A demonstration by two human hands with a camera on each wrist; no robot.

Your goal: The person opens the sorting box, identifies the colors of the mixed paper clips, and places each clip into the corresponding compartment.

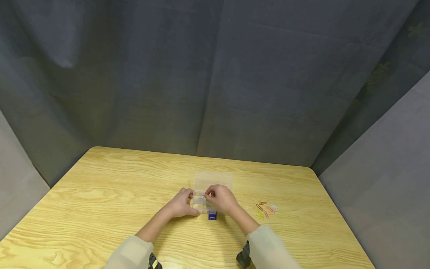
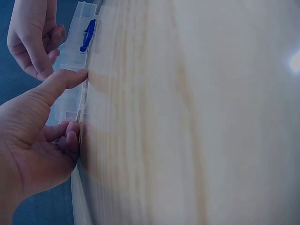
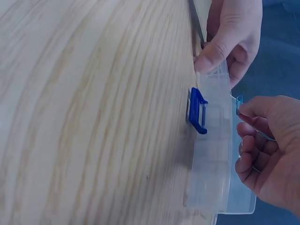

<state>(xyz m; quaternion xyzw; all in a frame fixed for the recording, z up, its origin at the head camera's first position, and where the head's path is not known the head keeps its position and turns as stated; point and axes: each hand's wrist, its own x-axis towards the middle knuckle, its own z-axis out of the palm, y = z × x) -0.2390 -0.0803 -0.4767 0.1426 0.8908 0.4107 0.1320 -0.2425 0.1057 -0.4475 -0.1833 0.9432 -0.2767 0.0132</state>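
A clear plastic compartment box [image 3: 211,154] lies on the table with its lid [image 1: 214,179] raised at the far side. Its blue latch [image 1: 212,215] is at the front edge. My left hand [image 1: 181,204] grips the box's left side, thumb at the front corner and fingers behind. Over the compartments, my right hand [image 1: 221,198] pinches a small blue paper clip [image 3: 239,104] between thumb and index finger. The other fingers of that hand are curled. In the head view a blue bit shows in a left compartment, partly screened by the clear walls.
To the right of the box lie several loose paper clips: red ones [image 1: 259,207], pink ones [image 1: 266,214], yellow ones [image 1: 260,215] and white ones [image 1: 274,207]. The wooden table [image 1: 117,179] ends at a dark curtain [image 1: 151,93] behind.
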